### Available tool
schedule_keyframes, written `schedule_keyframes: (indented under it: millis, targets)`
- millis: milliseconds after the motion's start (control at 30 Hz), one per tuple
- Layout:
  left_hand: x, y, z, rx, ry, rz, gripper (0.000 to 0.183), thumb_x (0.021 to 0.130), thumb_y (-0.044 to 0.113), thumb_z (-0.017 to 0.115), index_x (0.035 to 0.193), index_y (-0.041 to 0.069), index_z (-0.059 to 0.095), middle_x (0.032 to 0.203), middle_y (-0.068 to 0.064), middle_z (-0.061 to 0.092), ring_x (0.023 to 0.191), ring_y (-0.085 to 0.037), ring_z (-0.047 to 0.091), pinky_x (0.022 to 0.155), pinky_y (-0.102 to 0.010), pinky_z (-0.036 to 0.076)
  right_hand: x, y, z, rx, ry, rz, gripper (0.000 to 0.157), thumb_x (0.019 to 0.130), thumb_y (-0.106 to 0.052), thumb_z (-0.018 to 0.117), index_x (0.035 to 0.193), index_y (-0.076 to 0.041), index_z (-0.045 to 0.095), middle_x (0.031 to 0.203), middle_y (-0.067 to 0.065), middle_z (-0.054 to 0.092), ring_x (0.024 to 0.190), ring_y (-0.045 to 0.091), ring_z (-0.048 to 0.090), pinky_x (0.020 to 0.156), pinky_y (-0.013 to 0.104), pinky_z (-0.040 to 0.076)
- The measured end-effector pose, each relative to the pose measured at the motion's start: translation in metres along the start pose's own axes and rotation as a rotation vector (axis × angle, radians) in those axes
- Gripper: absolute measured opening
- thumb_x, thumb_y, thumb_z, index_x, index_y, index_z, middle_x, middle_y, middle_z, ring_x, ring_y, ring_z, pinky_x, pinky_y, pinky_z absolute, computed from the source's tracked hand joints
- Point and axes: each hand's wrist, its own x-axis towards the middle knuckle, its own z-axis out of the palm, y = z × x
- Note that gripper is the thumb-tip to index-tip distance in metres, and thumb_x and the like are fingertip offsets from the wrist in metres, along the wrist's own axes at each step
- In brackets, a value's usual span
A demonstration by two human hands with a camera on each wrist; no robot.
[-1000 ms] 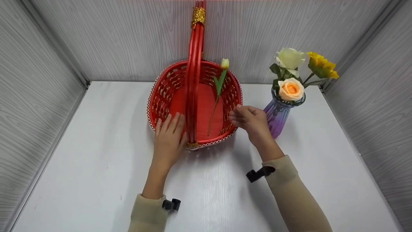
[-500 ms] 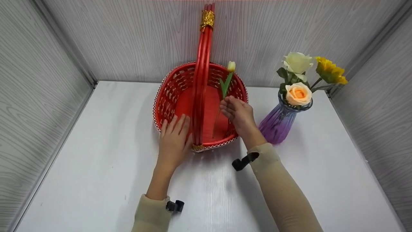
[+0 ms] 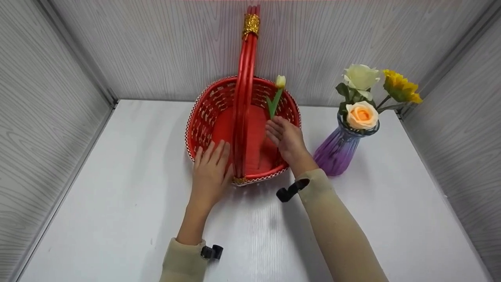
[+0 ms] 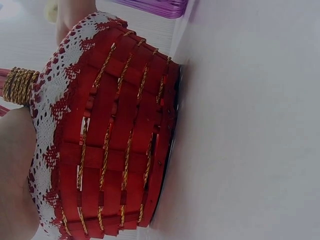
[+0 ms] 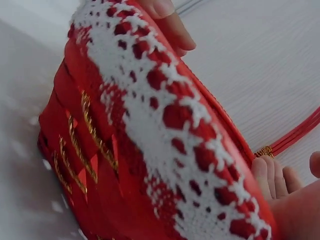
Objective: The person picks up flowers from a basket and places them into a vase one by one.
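A red woven basket (image 3: pixel 191 129) with a tall arched handle (image 3: pixel 244 70) and white lace trim stands against the back wall. A pale yellow tulip (image 3: pixel 280 81) leans inside it on the right, its bloom above the rim and its thin stem partly hidden. My left hand (image 3: pixel 211 170) rests over the basket's front left rim with straight fingers. Reaching over the right side, my right hand (image 3: pixel 289 141) has its fingers beside the tulip's stem. In the right wrist view the right fingers (image 5: pixel 270 177) show inside the rim, with no stem visible between them and the thumb.
To the right stands a blue and purple vase (image 3: pixel 334 150) holding a white rose (image 3: pixel 361 78), a peach rose (image 3: pixel 362 115) and a yellow sunflower (image 3: pixel 400 86). Grey wood-grain walls (image 3: pixel 156 47) enclose the white table (image 3: pixel 129 188) on its back and sides.
My right hand has come from the basket's right rim in over the tulip's stem, and its fingers look straighter than half a second ago. The left hand stays on the rim.
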Motion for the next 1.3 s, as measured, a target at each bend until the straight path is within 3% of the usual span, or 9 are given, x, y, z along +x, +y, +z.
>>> schedule_keyframes:
  millis: [367,667,900,1300]
  targets:
    - [-0.001,0.003,-0.001,-0.013,0.017,-0.007,0.060,0.096,0.027,0.060,0.152,0.012,0.043,0.152,-0.012,0.047,0.145,-0.036,0.038,0.121,-0.058,0.019,0.006,0.005,-0.002,0.031,0.028,0.024,0.049,0.106,-0.027,0.048,0.148,-0.004,0.045,0.146,0.015,0.052,0.135,0.027,0.051,0.111,0.036,0.043]
    - [-0.002,0.006,-0.001,-0.003,0.012,-0.004,0.058,0.098,0.030,0.057,0.151,0.010,0.044,0.153,-0.012,0.047,0.145,-0.036,0.037,0.120,-0.059,0.020,0.012,0.012,-0.001,-0.004,0.098,0.056,0.050,0.103,-0.028,0.052,0.147,-0.004,0.047,0.145,0.014,0.054,0.131,0.025,0.054,0.112,0.038,0.042]
    - [0.000,0.005,-0.002,0.014,0.013,0.002,0.059,0.099,0.031,0.056,0.152,0.011,0.042,0.153,-0.011,0.046,0.145,-0.035,0.037,0.120,-0.059,0.020,0.014,0.012,0.000,-0.032,0.104,0.058,0.051,0.104,-0.029,0.050,0.148,-0.005,0.046,0.151,0.014,0.048,0.139,0.027,0.046,0.116,0.039,0.037]
    - [0.000,0.004,0.001,0.018,0.036,0.012,0.056,0.099,0.030,0.055,0.150,0.010,0.046,0.152,-0.012,0.049,0.144,-0.036,0.039,0.119,-0.059,0.022,0.019,0.010,0.000,-0.006,0.127,0.156,0.055,0.103,-0.033,0.049,0.151,-0.007,0.042,0.154,0.012,0.045,0.141,0.026,0.044,0.118,0.038,0.033]
